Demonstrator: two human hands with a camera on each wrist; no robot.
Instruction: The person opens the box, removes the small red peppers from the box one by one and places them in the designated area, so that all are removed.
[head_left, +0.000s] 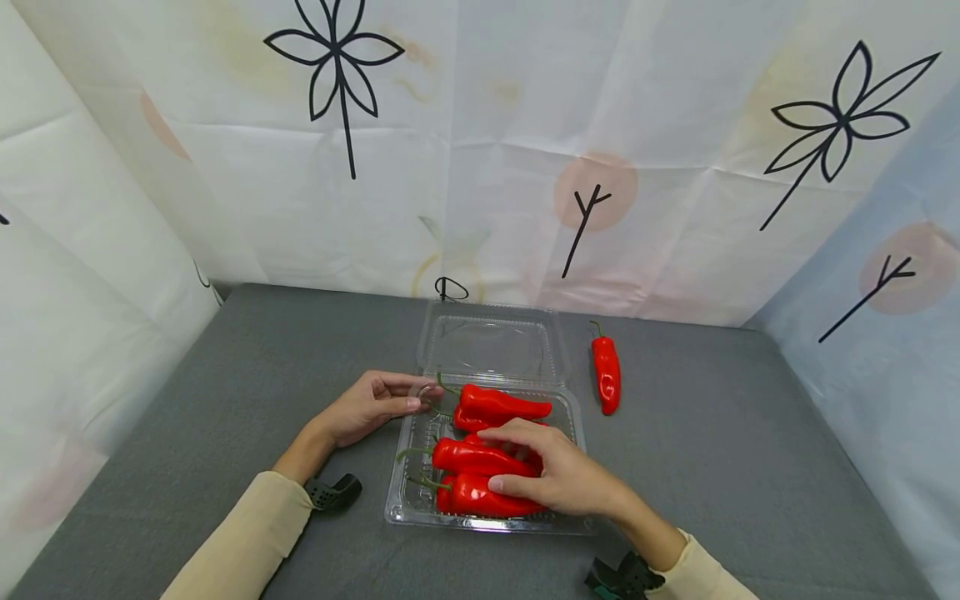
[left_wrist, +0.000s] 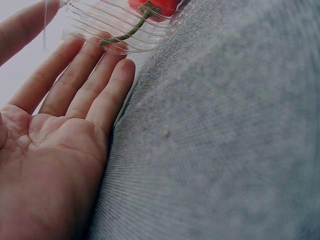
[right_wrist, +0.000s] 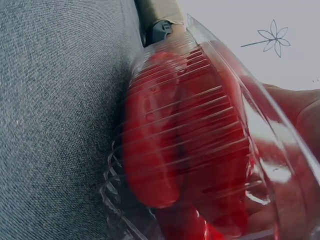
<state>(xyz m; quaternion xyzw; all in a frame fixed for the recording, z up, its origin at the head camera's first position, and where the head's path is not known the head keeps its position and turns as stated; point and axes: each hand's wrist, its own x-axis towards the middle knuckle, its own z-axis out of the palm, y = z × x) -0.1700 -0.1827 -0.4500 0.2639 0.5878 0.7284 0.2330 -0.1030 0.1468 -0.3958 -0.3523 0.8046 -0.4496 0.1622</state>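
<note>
A clear plastic clamshell box (head_left: 395,500) lies with its lid (head_left: 495,342) folded back on the far side. Inside are several long red peppers with green stems, among them a front pepper (head_left: 480,497) and a far pepper (head_left: 502,403). My right hand (head_left: 566,475) reaches over the near side and grips a middle pepper (head_left: 472,456), its thumb on the near side and curled fingers beyond. At the box's left edge my left hand (head_left: 367,408) touches the wall with nearly straight fingers (left_wrist: 90,85); a pepper stem (left_wrist: 125,35) shows through the plastic above them.
One more red pepper (head_left: 606,375) lies on the grey cloth-covered table (head_left: 720,433), right of the lid. A patterned white curtain (head_left: 495,167) hangs behind the table and along both sides. Dark straps with cameras (head_left: 333,493) sit on both wrists.
</note>
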